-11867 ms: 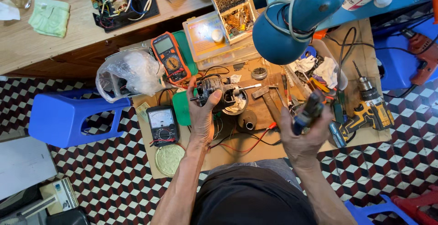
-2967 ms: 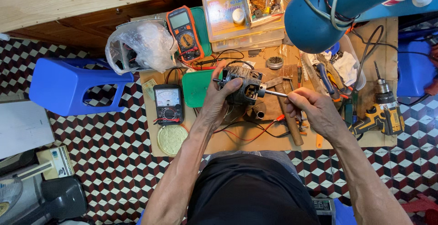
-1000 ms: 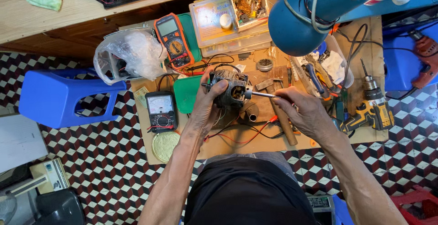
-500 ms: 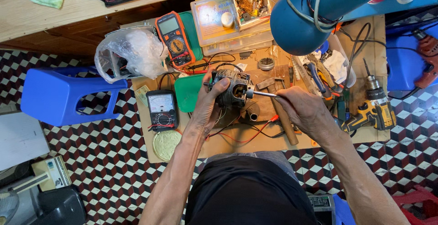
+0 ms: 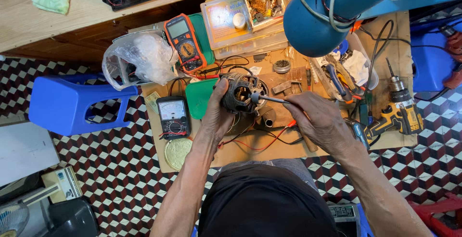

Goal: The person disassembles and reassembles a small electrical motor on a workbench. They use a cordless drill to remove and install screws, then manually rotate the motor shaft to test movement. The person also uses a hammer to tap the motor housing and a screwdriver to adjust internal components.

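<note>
Your left hand [image 5: 217, 114] clamps the small motor [image 5: 239, 93] steady above the surface [image 5: 231, 153] so the thin metal rod [image 5: 272, 99] pinched in your right hand [image 5: 318, 121] reaches its centre.

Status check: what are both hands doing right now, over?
Left hand grips motor stator. Right hand holds screwdriver, tip at stator. Red wires trail beneath.

Checkered tile floor [image 5: 110, 184], blue plastic stool [image 5: 72, 107], wood workbench [image 5: 72, 20], blue desk lamp [image 5: 332, 13] overhead
</note>
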